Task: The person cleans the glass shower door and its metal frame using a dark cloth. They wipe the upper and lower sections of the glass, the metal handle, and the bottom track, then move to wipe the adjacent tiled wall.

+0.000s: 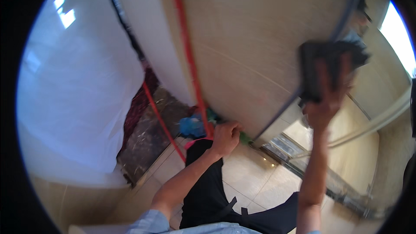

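My right hand [326,104] is raised, its fingers spread over a dark grey cloth [315,56]. The cloth lies against the grey edge strip [284,104] of the beige tiled wall [247,30]; hand and cloth are smeared by motion. Over my knee, in black trousers [200,186], my left hand [226,139] is curled closed, and nothing shows in it. Just beyond the left hand, a red strap or hose [187,52] runs down the wall to a blue crumpled plastic bag [192,126] on the floor. A small green thing [245,138] sits beside the left hand.
A large white glossy surface [78,104] fills the left side. Dark marbled stone [149,125] lies below it. A second red line [162,121] crosses the tiled floor [247,171]. At the right stand a metal threshold rail [284,145] and a pale curved bar [381,121].
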The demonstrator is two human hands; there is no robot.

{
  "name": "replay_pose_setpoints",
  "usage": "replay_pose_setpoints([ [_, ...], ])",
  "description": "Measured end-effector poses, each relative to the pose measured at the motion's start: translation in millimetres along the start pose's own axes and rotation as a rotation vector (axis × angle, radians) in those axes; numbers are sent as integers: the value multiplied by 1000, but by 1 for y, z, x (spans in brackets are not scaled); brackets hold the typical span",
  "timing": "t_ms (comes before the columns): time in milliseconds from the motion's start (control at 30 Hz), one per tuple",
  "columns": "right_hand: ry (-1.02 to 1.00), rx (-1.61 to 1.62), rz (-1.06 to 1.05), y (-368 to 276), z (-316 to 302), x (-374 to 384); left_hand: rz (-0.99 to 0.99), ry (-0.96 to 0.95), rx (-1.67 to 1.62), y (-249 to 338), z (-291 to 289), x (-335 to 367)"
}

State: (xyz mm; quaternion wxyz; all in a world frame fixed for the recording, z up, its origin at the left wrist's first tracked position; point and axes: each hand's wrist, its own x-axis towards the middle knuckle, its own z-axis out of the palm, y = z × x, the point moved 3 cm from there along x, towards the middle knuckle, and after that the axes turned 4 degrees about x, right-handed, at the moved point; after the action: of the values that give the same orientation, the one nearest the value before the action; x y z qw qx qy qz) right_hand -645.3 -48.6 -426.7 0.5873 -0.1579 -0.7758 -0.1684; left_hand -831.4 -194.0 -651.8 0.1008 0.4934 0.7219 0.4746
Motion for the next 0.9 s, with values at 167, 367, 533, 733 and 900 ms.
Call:
replay_pose_setpoints([
  [167,157,45,-32,14,-48,154,93,531,-166,13,-93,31],
  [367,88,-63,35,-4,-29,138,141,663,105,66,-179,114],
  [533,-276,19,298,-24,-17,11,-93,644,45,99,-209,179],
  [733,-596,284,588,-58,-41,-44,-210,663,-106,124,-266,229],
  [900,-912,692,1772,-67,-100,-81,-399,519,-192,180,-315,271],
])
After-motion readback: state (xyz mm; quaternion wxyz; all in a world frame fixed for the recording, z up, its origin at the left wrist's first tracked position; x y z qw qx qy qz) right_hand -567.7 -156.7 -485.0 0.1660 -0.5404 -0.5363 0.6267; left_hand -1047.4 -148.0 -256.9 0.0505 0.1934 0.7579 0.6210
